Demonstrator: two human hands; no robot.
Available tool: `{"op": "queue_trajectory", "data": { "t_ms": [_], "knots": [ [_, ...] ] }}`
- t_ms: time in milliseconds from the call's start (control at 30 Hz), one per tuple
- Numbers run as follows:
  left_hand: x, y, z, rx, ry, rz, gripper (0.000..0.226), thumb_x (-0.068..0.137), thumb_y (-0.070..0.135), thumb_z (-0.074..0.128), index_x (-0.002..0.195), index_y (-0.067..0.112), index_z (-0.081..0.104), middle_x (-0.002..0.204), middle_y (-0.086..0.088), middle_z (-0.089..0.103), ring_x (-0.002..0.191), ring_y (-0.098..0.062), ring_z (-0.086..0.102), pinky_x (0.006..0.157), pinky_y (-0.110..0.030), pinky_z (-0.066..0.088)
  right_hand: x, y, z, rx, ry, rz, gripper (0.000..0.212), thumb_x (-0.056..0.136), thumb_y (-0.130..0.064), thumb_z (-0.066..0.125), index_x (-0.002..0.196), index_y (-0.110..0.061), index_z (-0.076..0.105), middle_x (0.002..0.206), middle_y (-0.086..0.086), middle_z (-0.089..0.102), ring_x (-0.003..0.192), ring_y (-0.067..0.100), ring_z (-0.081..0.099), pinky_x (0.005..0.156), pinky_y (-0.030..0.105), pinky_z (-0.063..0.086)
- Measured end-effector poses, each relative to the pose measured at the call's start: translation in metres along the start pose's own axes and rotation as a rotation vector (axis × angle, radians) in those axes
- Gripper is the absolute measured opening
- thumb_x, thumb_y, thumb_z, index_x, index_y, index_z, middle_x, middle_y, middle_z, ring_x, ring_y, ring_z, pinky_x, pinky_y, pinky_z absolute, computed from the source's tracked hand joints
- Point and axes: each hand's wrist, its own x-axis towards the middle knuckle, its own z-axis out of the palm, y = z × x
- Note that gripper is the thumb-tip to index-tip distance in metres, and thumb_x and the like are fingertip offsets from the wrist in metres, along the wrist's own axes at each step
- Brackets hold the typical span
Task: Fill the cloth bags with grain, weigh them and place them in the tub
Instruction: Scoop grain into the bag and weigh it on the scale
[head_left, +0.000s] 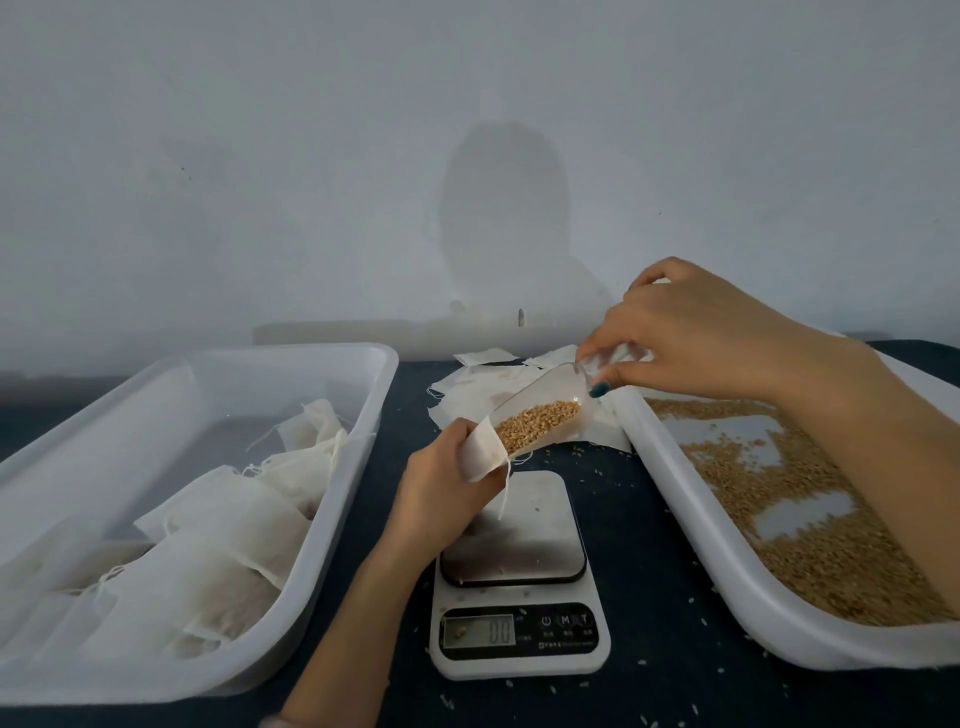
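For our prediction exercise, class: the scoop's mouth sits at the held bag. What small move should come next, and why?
Probably the right hand should tip the clear scoop steeper, so its grain slides into the cloth bag the left hand holds open: the grain lies in the scoop, and the scale bears no bag.

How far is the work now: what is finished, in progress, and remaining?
Done: filled bags lie in the left tub. In hand: the left hand holds a bag open; the right hand tips a scoop of grain into it. Left: weighing on the scale; empty bags lie behind.
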Motion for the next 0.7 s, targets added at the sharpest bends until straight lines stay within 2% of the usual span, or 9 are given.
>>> {"op": "queue_trajectory", "data": {
  "t_ms": [67, 133, 267, 367, 700],
  "knots": [
    [-0.001, 0.001, 0.000, -0.022, -0.003, 0.012, 0.030, 0.083, 0.046, 0.071, 0.104, 0.039, 0.051, 0.094, 0.029, 0.056, 0.088, 0.006, 0.059, 0.064, -0.010, 0.051, 0.000, -0.002, -0.003, -0.050, 0.026, -0.026, 0.050, 0.082, -0.070, 0.034, 0.110, -0.047, 0.067, 0.096, -0.023, 0.070, 0.096, 0.007, 0.060, 0.099, 0.027, 0.025],
    [-0.001, 0.002, 0.001, -0.042, -0.005, 0.012, 0.031, 0.083, 0.045, 0.071, 0.105, 0.040, 0.051, 0.094, 0.030, 0.056, 0.088, 0.007, 0.058, 0.066, -0.010, 0.051, 0.001, -0.004, -0.007, -0.091, 0.035, -0.044, 0.050, 0.083, -0.068, 0.033, 0.110, -0.045, 0.068, 0.097, -0.018, 0.069, 0.096, 0.007, 0.062, 0.107, 0.034, 0.024],
    [-0.002, 0.004, 0.000, -0.072, 0.016, 0.024, 0.025, 0.084, 0.040, 0.072, 0.098, 0.041, 0.051, 0.093, 0.030, 0.057, 0.086, 0.012, 0.058, 0.061, -0.008, 0.048, 0.003, -0.007, -0.011, -0.145, 0.050, -0.035, 0.049, 0.085, -0.064, 0.034, 0.111, -0.041, 0.069, 0.097, -0.013, 0.071, 0.093, 0.010, 0.064, 0.112, 0.040, 0.021],
    [-0.002, 0.005, -0.001, -0.098, 0.033, 0.030, 0.023, 0.083, 0.035, 0.072, 0.090, 0.040, 0.051, 0.093, 0.025, 0.061, 0.085, 0.015, 0.056, 0.059, -0.005, 0.043, 0.002, -0.007, -0.012, -0.159, 0.075, -0.031, 0.048, 0.086, -0.062, 0.036, 0.110, -0.040, 0.070, 0.096, -0.012, 0.071, 0.091, 0.011, 0.064, 0.112, 0.041, 0.023],
    [-0.002, 0.007, -0.002, -0.128, 0.034, 0.021, 0.022, 0.082, 0.036, 0.073, 0.087, 0.040, 0.052, 0.091, 0.019, 0.063, 0.080, 0.011, 0.057, 0.055, -0.006, 0.042, -0.008, 0.002, -0.007, -0.110, 0.099, 0.033, 0.049, 0.086, -0.065, 0.035, 0.115, -0.044, 0.067, 0.101, -0.016, 0.070, 0.097, 0.011, 0.061, 0.111, 0.037, 0.025]
  ]
}}
